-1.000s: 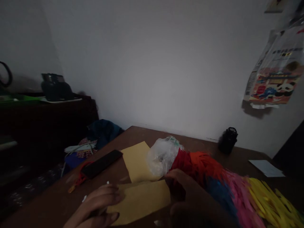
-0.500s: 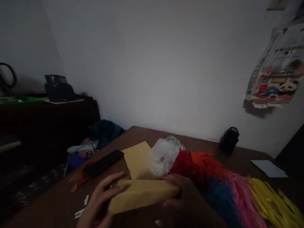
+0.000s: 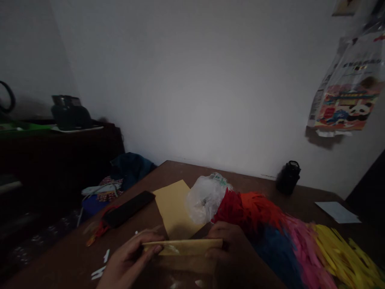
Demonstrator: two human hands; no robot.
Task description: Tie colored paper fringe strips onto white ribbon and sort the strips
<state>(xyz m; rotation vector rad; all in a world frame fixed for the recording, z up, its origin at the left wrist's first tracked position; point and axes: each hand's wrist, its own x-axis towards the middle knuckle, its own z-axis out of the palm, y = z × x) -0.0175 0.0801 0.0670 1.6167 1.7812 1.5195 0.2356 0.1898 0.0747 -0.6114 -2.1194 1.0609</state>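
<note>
A piece of yellow-brown paper (image 3: 183,248) with a folded or rolled upper edge stretches between my two hands, low over the table. My left hand (image 3: 132,257) pinches its left end between thumb and fingers. At the other end, my right hand (image 3: 225,245) grips the paper, its thumb below and fingers on top; much of that hand is dark. Beyond the hands a flat sheet of the same yellow-brown paper (image 3: 173,206) lies on the table, partly under a crumpled clear plastic bag (image 3: 204,196).
Red (image 3: 230,206), orange (image 3: 260,204), blue, pink and yellow (image 3: 339,249) shredded strips spread to the right. A black case (image 3: 129,208) and white clips (image 3: 98,273) lie left on the brown table (image 3: 180,166). A black object (image 3: 288,176) and white card (image 3: 338,212) are at right.
The paper between my hands has tipped from a broad face to a narrow edge-on strip. My left hand has closed its fingers onto the left end. The view has shifted slightly.
</note>
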